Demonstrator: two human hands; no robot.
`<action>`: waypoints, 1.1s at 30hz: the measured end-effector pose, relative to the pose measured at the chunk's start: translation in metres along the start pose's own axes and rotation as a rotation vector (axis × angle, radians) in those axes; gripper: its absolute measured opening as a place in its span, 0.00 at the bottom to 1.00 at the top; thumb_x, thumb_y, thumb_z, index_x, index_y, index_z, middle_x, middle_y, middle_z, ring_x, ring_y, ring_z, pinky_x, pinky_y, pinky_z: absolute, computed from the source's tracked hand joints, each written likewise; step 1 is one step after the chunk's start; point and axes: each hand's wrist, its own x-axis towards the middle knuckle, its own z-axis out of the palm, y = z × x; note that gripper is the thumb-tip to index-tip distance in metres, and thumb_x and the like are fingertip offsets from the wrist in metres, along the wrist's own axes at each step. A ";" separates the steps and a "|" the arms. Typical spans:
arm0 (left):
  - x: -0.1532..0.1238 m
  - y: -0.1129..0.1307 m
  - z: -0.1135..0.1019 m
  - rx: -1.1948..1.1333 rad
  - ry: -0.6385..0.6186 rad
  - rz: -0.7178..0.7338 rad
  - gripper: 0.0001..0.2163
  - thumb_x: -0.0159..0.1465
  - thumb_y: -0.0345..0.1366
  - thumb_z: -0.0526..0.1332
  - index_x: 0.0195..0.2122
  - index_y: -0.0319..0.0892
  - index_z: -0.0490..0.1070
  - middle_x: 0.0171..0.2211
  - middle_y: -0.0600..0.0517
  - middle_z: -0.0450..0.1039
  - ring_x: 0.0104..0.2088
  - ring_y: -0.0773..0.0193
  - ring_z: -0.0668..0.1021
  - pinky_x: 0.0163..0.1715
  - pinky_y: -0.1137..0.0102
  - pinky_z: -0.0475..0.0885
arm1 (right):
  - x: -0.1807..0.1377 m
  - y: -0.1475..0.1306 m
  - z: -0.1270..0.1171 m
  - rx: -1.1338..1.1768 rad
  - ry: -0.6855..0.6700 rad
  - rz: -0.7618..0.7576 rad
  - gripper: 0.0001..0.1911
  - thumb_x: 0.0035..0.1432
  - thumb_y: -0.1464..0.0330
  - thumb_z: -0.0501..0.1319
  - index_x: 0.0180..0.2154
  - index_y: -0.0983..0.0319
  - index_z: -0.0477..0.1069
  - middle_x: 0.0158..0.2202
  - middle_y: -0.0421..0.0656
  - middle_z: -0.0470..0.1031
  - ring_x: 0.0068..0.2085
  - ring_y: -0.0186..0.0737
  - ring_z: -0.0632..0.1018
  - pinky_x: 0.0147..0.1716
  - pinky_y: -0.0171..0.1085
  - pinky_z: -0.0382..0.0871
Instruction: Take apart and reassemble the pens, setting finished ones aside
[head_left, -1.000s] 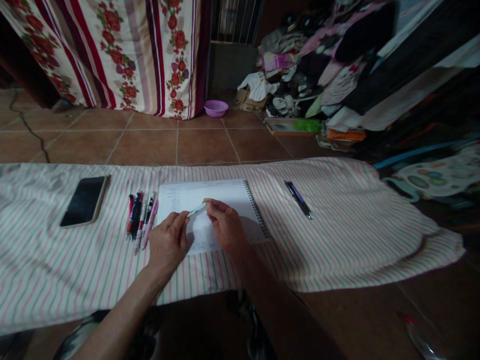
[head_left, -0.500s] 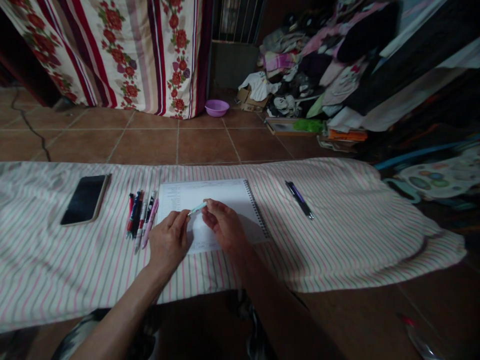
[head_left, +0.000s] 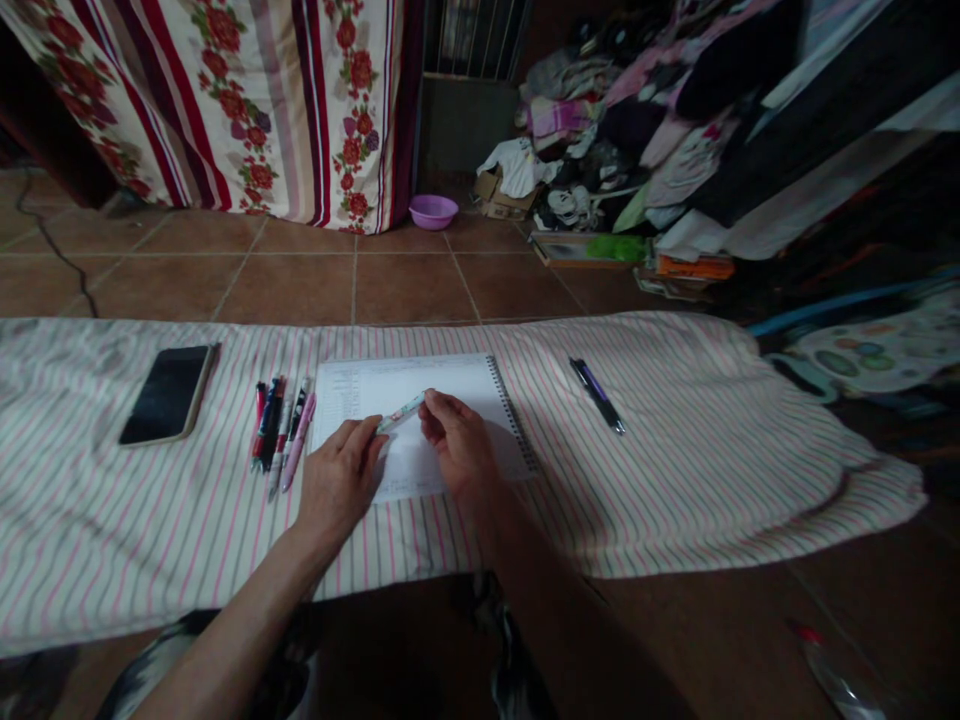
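My left hand (head_left: 339, 482) and my right hand (head_left: 459, 446) both pinch a pale green pen (head_left: 400, 411), one at each end. They hold it just above an open spiral notebook (head_left: 450, 390) that lies on a striped cloth (head_left: 675, 460). A row of several pens (head_left: 279, 432) lies left of the notebook, close to my left hand. Two dark pens (head_left: 597, 394) lie to the right of the notebook.
A black phone (head_left: 166, 394) lies on the cloth at the left. Beyond it are a brown tiled floor (head_left: 405, 285), a purple bowl (head_left: 433, 211), a flowered curtain (head_left: 247, 110) and a pile of clothes (head_left: 637, 120). A plastic bottle (head_left: 832, 675) lies at the lower right.
The pen has tilted up a little and my right hand has shifted slightly right along it. The view has dipped a bit.
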 end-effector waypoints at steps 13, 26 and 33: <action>0.000 0.001 0.001 -0.120 -0.015 0.005 0.11 0.65 0.36 0.49 0.43 0.38 0.68 0.31 0.50 0.72 0.30 0.64 0.75 0.31 0.70 0.70 | 0.003 0.000 0.001 -0.069 -0.012 -0.038 0.15 0.30 0.68 0.72 0.23 0.65 0.71 0.21 0.35 0.72 0.23 0.26 0.73 0.28 0.28 0.68; -0.001 0.001 0.001 -0.051 -0.019 0.004 0.10 0.65 0.35 0.49 0.43 0.39 0.67 0.31 0.50 0.70 0.30 0.64 0.74 0.30 0.70 0.68 | 0.002 -0.004 -0.001 -0.032 0.006 -0.026 0.15 0.33 0.64 0.72 0.23 0.64 0.71 0.20 0.36 0.73 0.23 0.28 0.74 0.26 0.29 0.70; -0.002 0.000 0.001 -0.049 -0.011 0.024 0.11 0.65 0.35 0.50 0.42 0.39 0.67 0.31 0.50 0.71 0.29 0.64 0.74 0.30 0.70 0.69 | 0.007 -0.004 -0.006 -0.154 0.060 -0.117 0.11 0.34 0.67 0.70 0.23 0.64 0.74 0.19 0.36 0.72 0.23 0.26 0.71 0.26 0.29 0.66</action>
